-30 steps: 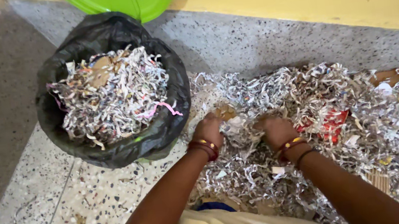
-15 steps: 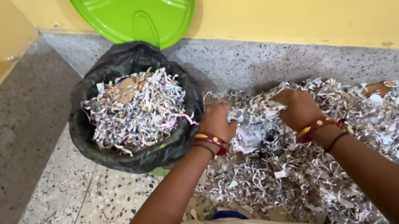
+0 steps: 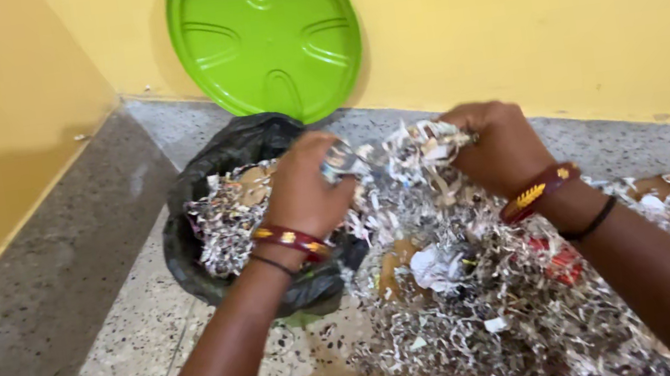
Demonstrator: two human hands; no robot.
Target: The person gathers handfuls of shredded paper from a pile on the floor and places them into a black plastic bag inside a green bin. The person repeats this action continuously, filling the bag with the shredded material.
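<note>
Shredded paper clump (image 3: 399, 154) now lifted off the floor pile (image 3: 521, 293), up from half a second ago.
Left hand (image 3: 305, 188) and right hand (image 3: 498, 145) fingers clamped on crinkly strips beside black bag-lined bin (image 3: 215, 255); glossy round green lid (image 3: 263, 38) leans on wall.

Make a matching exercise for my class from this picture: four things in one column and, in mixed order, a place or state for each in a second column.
Things:
1. green lid
2. black bag
3. bundle of shredded paper
4. paper pile

Places or states:
A. spread over the floor
B. leaning against the yellow wall
C. lifted between the left hand and right hand
D. standing open, full of shreds

Pairs: 1-B, 2-D, 3-C, 4-A
</note>
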